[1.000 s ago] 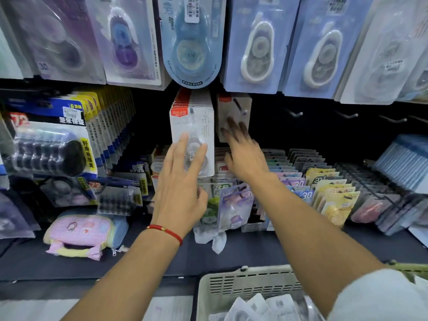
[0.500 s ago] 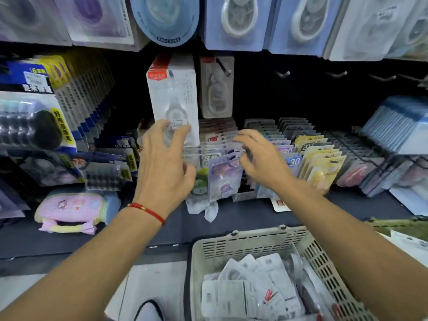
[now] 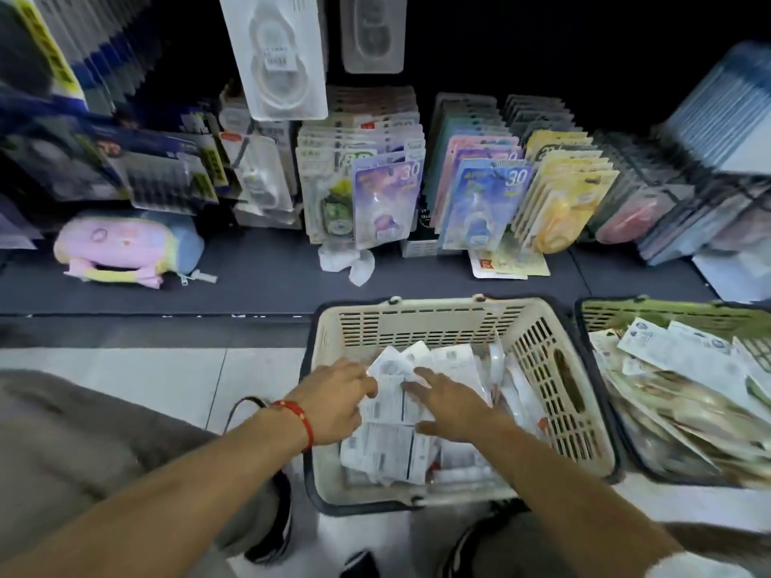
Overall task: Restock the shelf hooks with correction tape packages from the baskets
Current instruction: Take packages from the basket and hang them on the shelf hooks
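A cream plastic basket (image 3: 546, 369) stands on the floor in front of the shelf, holding a loose pile of white correction tape packages (image 3: 392, 448). Both my hands are inside it. My left hand (image 3: 333, 400), with a red bracelet at the wrist, curls its fingers onto the edge of the top package. My right hand (image 3: 452, 408) lies flat on the pile with fingers spread. Above, a white correction tape package (image 3: 275, 56) hangs at the front of a hook, and a second one (image 3: 371, 31) hangs just to its right.
A green basket (image 3: 667, 317) of larger flat packages stands to the right. Rows of coloured tape packs (image 3: 484, 202) stand on the dark shelf ledge (image 3: 250, 285), with a pink pouch (image 3: 121, 248), crumpled paper (image 3: 346, 260) and a fallen card (image 3: 509, 264). My knees flank the cream basket.
Both hands left the hanging packages on the shelf and came down into the cream basket. The view tilted down with them.
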